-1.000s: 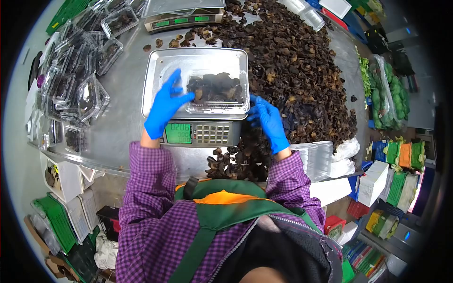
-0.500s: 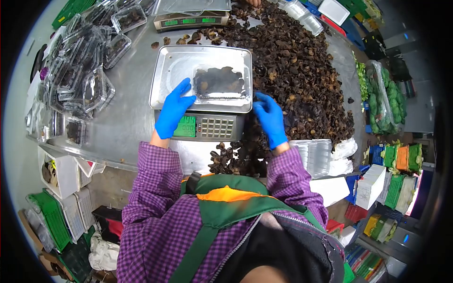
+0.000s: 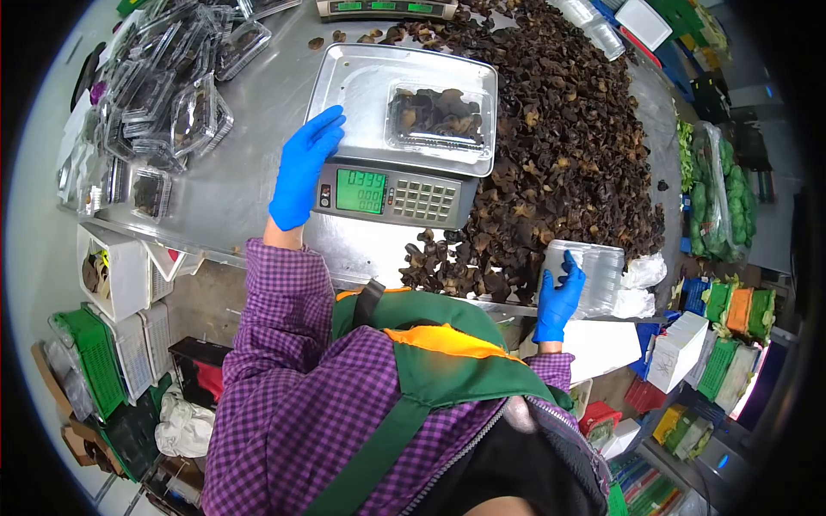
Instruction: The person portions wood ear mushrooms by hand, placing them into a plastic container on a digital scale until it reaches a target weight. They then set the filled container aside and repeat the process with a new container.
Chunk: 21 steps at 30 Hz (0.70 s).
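Observation:
My left hand [image 3: 304,169], in a blue glove, rests at the left edge of the metal scale pan [image 3: 354,90], its fingers stretched out and holding nothing. On the pan sits a clear plastic box [image 3: 441,149] with dark wood ear mushrooms [image 3: 440,114] in it. The scale's lit display [image 3: 360,189] faces me below the pan. Over to the right, my gloved right hand [image 3: 560,297] is at the left end of a stack of clear plastic boxes [image 3: 594,277]. Its fingers are apart and appear to touch the stack.
A large heap of loose wood ear mushrooms [image 3: 576,146] covers the table right of the scale. Many clear boxes [image 3: 163,99], some filled, are piled at the left. A second scale [image 3: 387,9] stands at the back. Crates [image 3: 99,353] stand below the table edge.
My right hand has moved from beside the pan down and right to the box stack. My left hand has drawn back to the pan's left edge. The view has shifted.

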Available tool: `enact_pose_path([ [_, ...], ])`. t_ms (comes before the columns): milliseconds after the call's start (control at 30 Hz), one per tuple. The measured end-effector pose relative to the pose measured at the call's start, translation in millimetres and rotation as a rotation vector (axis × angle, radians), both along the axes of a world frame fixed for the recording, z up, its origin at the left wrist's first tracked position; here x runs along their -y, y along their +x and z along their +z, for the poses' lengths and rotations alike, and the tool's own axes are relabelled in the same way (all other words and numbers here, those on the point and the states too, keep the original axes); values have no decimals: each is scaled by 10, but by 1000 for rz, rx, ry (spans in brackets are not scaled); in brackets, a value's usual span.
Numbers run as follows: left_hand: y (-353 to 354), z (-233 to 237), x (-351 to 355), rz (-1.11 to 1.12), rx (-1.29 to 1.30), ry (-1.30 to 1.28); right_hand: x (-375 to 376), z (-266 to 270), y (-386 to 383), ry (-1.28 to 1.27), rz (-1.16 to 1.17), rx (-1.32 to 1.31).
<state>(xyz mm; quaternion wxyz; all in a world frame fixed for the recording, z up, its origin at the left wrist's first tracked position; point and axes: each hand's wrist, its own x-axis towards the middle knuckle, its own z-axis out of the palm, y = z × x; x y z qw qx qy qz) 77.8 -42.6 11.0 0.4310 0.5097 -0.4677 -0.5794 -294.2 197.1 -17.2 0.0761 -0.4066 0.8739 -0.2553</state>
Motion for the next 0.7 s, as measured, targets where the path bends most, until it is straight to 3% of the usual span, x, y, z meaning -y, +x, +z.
enact_pose_path([
  [167,-113,19,65,-41,-18,-8,-264,-509,-455,93,27,-17],
  [233,-187,36,97,-71,-39,-28,-278,-541,-601,-4,-37,244],
  [267,-221,22,125,-69,-38,-27,-308,-572,-704,-56,-31,257],
  [367,-356,-45,237,-102,-73,-24,-262,-298,-690,85,-109,196],
  [500,-509,-251,515,-129,-87,-59,-265,-164,-744,-58,-118,234],
  [700,-899,-785,1075,-90,302,-176,273,565,-430,-393,-3,228],
])
